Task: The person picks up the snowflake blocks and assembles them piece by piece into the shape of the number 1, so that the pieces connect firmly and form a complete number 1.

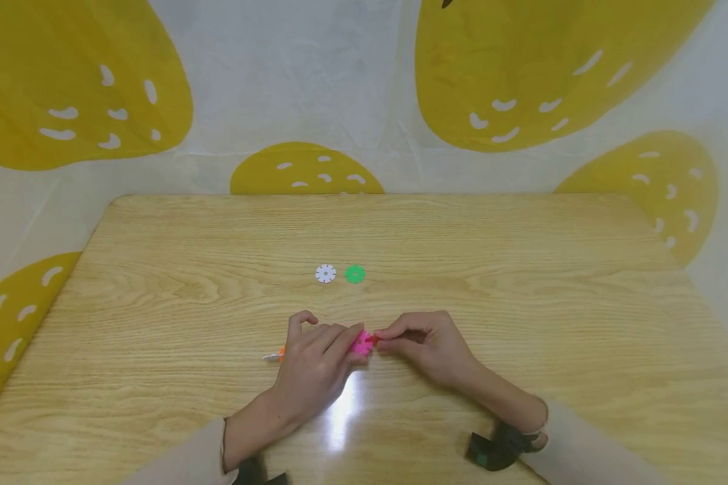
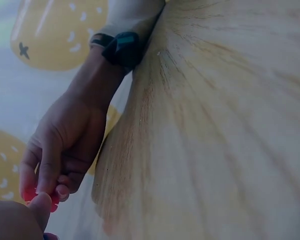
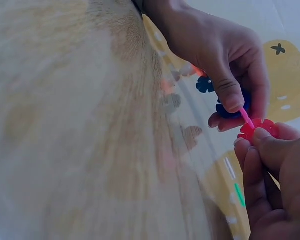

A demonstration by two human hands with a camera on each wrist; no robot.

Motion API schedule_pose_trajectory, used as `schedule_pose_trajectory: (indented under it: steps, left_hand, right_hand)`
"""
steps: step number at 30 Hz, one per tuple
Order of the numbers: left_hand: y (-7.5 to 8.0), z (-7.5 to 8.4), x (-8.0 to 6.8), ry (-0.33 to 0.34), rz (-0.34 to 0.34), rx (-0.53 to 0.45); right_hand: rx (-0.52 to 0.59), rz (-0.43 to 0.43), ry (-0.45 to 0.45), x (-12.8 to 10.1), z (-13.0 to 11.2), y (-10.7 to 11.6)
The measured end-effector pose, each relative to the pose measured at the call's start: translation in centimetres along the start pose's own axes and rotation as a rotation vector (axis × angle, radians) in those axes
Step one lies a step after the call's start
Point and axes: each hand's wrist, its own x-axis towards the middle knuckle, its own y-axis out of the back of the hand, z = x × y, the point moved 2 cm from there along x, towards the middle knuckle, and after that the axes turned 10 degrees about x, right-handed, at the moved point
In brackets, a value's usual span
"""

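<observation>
Two pinches: the right hand [image 1: 441, 349] red notched plastic disc [image 3: 246, 132] meets, seemingly crosswise, the left hand [image 1: 317, 364] pink notched disc [image 1: 361, 344].

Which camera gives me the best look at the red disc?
The right wrist view. It shows the red disc close up, with notches visible and the right hand pinching it. The head view shows only a small red part by the pink disc, and the left wrist view just bits of red, mostly hidden.
</observation>
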Motion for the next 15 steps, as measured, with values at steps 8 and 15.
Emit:
schedule_pose_trajectory:
  steps: [8,15]
  left_hand:
    - [-0.2,-0.1,-0.2,0.011,-0.019,0.009]
    - [-0.4,-0.3,-0.3,0.044,-0.043,0.015]
  right_hand:
    - [-0.017,0.044,0.004,0.0,0.2,0.1]
    - [-0.039,0.075,-0.034,-0.1,2.0,0.8]
